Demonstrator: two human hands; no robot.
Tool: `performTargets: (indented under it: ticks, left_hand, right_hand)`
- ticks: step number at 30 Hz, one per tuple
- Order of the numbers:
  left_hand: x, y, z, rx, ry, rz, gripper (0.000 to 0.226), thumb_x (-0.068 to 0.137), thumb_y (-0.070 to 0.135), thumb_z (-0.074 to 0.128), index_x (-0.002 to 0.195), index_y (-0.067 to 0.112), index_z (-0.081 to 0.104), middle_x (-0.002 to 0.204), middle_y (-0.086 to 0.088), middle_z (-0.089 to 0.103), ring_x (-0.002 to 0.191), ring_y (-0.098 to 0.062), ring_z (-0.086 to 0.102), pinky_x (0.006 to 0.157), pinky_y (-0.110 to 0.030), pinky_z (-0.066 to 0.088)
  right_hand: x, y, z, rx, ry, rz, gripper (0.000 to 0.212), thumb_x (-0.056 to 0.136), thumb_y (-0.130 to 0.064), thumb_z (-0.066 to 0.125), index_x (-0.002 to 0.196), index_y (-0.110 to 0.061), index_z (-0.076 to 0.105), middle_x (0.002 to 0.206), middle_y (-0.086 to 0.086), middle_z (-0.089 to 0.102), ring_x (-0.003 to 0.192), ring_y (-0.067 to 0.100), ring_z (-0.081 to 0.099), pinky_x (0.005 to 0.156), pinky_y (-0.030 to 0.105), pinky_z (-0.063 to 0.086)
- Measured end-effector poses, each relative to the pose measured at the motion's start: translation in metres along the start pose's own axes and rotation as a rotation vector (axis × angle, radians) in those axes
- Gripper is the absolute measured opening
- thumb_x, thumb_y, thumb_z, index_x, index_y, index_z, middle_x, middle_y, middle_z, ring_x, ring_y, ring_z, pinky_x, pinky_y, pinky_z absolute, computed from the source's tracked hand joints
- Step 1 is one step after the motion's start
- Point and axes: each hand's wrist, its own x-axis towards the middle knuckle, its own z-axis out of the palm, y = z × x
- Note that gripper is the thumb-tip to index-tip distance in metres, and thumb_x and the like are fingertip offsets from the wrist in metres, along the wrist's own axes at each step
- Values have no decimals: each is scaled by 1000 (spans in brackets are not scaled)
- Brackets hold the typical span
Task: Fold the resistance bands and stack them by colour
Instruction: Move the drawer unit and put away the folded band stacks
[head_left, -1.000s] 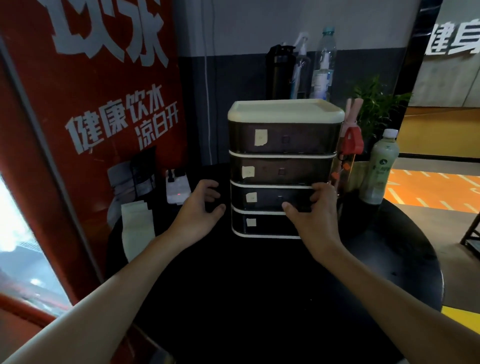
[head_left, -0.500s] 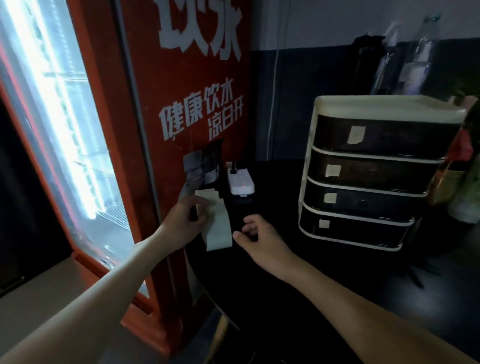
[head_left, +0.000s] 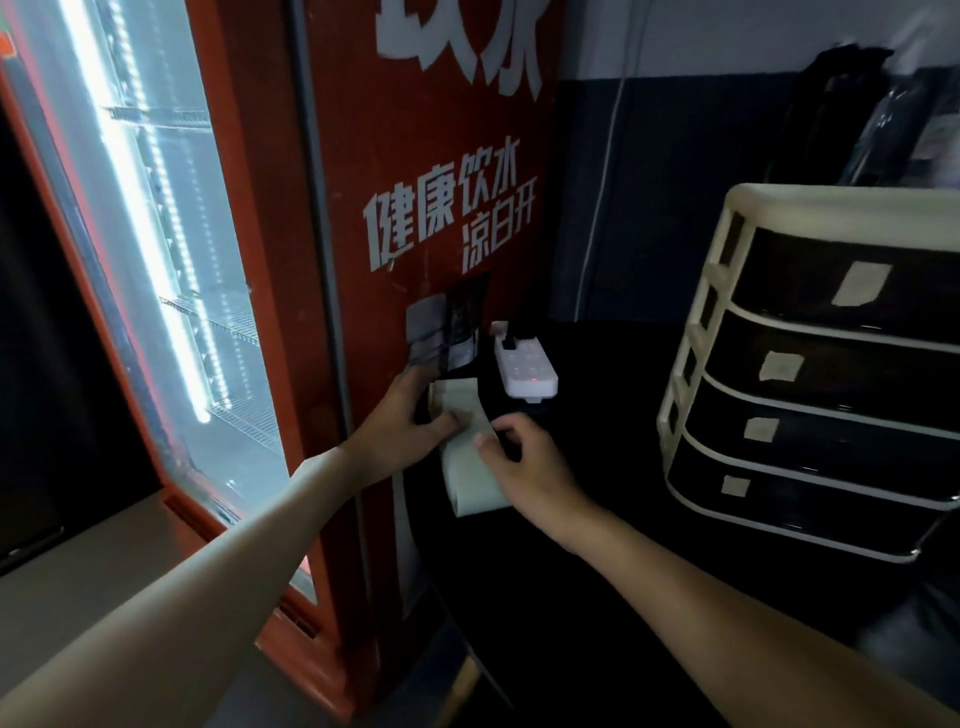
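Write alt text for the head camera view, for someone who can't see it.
The left hand and right hand hold a pale band at the edge of a black table beside a red fridge. A white power strip lies behind it; a cream drawer unit stands to the right.

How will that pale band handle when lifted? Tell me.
Probably floppy: the pale band lies thin and flat on the black table, seemingly folded over at its far end. Likely light: left hand and right hand hold it by thumb and fingertips.
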Motion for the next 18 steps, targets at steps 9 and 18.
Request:
performTargets:
  ticks: [9,18]
  left_hand:
    - [37,-2,-1,24,-174,-140,56,81,25,81,124,15,48,106,14,54,88,7,56,70,-4,46]
    - [39,-3,-14,-99,-184,-145,44,78,12,82,114,-2,61,104,-11,70,89,-15,67,73,-20,55]
  right_hand:
    - [9,7,-1,10,-63,146,37,79,-56,68,92,-24,54,93,-7,65,94,17,66,89,39,54]
    - [11,10,-3,204,-207,216,46,76,-41,76,112,-16,63,96,-3,72,87,13,70,83,34,59]
